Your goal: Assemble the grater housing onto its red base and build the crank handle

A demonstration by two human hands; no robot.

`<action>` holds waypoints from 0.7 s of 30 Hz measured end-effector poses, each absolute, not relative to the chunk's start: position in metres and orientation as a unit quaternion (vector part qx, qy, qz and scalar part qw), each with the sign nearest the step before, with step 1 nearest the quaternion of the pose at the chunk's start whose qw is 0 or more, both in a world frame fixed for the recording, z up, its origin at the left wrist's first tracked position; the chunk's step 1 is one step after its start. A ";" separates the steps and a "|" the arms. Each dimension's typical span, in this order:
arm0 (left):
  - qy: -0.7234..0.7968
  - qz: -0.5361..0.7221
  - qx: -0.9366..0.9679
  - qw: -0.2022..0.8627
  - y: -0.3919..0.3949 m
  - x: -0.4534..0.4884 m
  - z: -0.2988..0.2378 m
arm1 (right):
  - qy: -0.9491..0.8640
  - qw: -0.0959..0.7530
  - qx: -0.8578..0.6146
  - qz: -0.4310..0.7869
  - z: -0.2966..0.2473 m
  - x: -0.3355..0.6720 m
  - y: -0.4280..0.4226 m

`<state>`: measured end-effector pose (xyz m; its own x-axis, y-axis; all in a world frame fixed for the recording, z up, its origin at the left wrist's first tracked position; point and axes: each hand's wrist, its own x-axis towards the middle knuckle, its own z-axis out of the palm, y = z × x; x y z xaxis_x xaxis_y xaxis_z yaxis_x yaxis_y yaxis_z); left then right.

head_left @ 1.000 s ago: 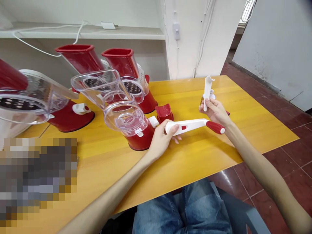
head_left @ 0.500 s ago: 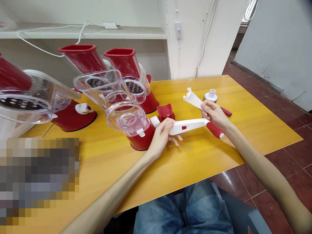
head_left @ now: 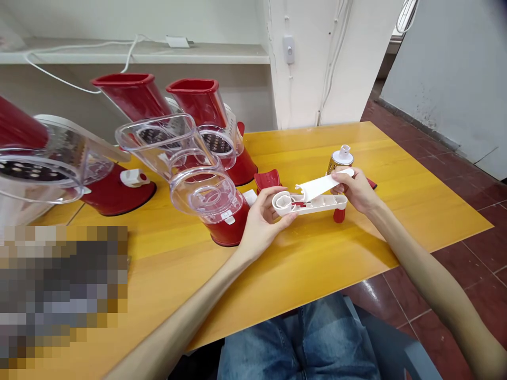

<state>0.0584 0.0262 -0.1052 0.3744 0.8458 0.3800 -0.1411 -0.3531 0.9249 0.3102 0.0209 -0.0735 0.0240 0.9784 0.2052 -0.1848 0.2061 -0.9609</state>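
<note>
My left hand grips the round end of a white crank handle, whose hollow inner side faces up. A small red part with a spring lies inside the hollow. At the far end the red knob points down. My right hand pinches a flat white cover by its narrow end. The cover is held tilted just above the hollow handle; whether they touch I cannot tell. Left of my left hand stands a red-based grater body with a clear plastic housing.
Several red rotary graters stand at the left, one at the back. A red pusher lies behind my left hand. A grater drum with a white top stands behind my right hand. The yellow table ends at the right.
My left hand has turned the crank handle over, so its hollow side is up and the knob down. My right hand has brought the cover down, level and over the handle.
</note>
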 end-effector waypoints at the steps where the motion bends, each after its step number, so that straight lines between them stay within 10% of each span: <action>1: 0.267 0.493 0.664 0.495 0.026 0.059 -0.106 | -0.505 0.594 -0.402 0.481 -0.073 0.310 0.020; 21: 0.298 0.518 0.680 0.424 0.022 0.057 -0.109 | -0.594 0.495 -0.435 0.460 -0.078 0.303 0.015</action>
<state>0.0569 0.0223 -0.1086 0.2846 0.8456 0.4516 -0.0338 -0.4619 0.8863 0.3027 0.0155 -0.0779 -0.1300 0.9735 0.1883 0.0615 0.1975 -0.9784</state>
